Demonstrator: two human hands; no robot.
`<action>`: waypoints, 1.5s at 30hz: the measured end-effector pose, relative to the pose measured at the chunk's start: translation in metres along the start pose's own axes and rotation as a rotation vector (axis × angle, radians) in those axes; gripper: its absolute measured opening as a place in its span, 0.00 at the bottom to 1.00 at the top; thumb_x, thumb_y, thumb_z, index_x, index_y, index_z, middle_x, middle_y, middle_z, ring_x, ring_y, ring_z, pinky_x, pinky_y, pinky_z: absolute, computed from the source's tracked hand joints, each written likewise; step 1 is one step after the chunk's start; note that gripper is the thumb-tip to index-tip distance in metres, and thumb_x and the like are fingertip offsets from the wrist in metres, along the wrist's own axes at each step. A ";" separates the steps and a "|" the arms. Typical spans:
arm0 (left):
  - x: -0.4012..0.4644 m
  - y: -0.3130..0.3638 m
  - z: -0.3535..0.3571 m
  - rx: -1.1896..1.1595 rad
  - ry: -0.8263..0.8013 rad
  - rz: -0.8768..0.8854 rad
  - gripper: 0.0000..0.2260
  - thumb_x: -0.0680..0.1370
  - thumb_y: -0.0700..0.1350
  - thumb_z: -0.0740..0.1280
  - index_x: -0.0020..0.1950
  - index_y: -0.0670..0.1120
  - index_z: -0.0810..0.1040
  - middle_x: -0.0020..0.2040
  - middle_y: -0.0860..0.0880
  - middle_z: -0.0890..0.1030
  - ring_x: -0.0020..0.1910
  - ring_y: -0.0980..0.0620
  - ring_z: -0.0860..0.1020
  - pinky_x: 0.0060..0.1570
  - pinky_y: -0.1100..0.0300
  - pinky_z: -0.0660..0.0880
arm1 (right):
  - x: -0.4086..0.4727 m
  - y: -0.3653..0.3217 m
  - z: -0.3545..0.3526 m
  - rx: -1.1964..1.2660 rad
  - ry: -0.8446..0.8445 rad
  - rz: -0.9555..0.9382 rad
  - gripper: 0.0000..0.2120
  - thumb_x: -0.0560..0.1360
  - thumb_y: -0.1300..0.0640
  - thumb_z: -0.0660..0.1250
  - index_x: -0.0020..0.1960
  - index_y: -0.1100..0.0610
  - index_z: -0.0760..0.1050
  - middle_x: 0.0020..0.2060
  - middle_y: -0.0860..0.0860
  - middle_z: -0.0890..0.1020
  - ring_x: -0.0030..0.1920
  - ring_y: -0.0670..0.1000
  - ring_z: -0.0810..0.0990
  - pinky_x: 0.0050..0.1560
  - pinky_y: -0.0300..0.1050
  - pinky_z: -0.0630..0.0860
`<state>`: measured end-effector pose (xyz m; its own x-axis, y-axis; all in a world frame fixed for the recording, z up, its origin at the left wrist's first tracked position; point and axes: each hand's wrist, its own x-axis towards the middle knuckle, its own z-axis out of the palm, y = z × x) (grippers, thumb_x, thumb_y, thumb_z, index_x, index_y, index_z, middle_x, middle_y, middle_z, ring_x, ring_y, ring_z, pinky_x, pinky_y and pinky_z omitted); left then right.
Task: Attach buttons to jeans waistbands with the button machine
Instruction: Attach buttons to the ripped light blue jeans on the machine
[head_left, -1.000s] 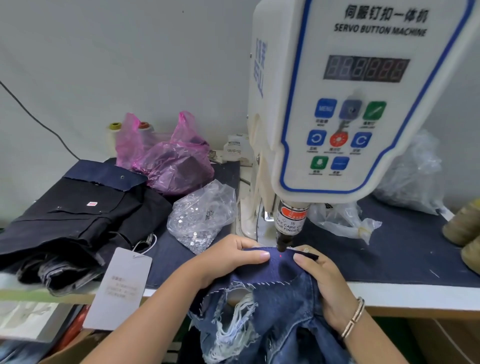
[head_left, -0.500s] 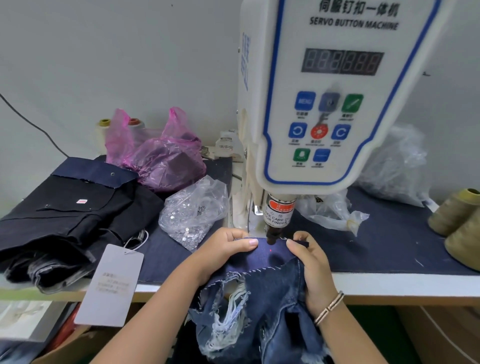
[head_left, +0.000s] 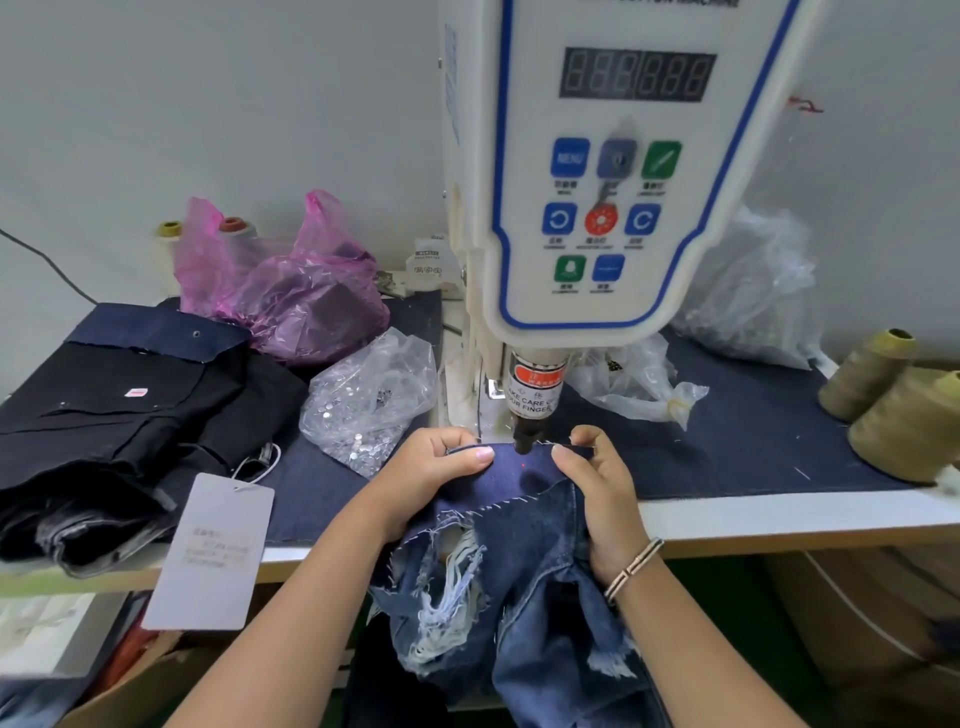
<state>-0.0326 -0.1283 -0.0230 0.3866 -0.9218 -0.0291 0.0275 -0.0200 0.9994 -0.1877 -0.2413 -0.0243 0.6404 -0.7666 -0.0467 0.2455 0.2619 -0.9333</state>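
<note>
A white servo button machine (head_left: 613, 171) stands at the table's middle, its dark punch head (head_left: 523, 441) just above a dark blue jeans waistband (head_left: 519, 475). A red laser dot lies on the waistband below the punch. My left hand (head_left: 431, 467) pinches the waistband left of the punch, thumb on top. Right of the punch, my right hand (head_left: 597, 478) grips the same waistband. The frayed, ripped jeans (head_left: 519, 597) hang off the table's front edge between my arms.
A clear bag of silver buttons (head_left: 369, 400) lies left of the machine, a pink bag (head_left: 291, 291) behind it. Folded dark jeans (head_left: 119, 415) with a white hang tag (head_left: 213, 551) fill the left. Clear bags (head_left: 753, 296) and olive thread cones (head_left: 904, 415) sit right.
My head has moved closer and tilted down, so the machine looms larger. Both hands keep their hold and have slid the waistband slightly further under the punch.
</note>
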 end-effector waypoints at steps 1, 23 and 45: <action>0.000 0.000 0.000 -0.019 -0.001 -0.006 0.11 0.66 0.53 0.72 0.28 0.50 0.75 0.27 0.56 0.72 0.26 0.60 0.68 0.28 0.70 0.65 | 0.000 0.000 0.000 -0.001 -0.003 -0.001 0.10 0.77 0.67 0.64 0.44 0.52 0.72 0.30 0.45 0.78 0.31 0.45 0.76 0.32 0.37 0.75; 0.000 0.001 -0.005 -0.008 -0.019 0.003 0.13 0.66 0.53 0.71 0.29 0.51 0.70 0.28 0.52 0.66 0.27 0.56 0.62 0.27 0.66 0.59 | 0.001 0.003 -0.002 0.027 -0.002 -0.012 0.10 0.77 0.67 0.63 0.45 0.53 0.71 0.30 0.44 0.74 0.29 0.43 0.74 0.31 0.37 0.75; -0.002 0.002 -0.005 -0.046 0.001 0.000 0.14 0.66 0.52 0.71 0.31 0.48 0.68 0.31 0.48 0.63 0.29 0.54 0.59 0.30 0.60 0.55 | 0.002 0.006 -0.005 0.051 -0.035 0.019 0.10 0.76 0.66 0.65 0.45 0.51 0.73 0.36 0.51 0.78 0.35 0.48 0.78 0.34 0.39 0.78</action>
<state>-0.0289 -0.1247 -0.0208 0.3877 -0.9213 -0.0293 0.0697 -0.0024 0.9976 -0.1887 -0.2443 -0.0321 0.6699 -0.7407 -0.0507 0.2693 0.3060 -0.9131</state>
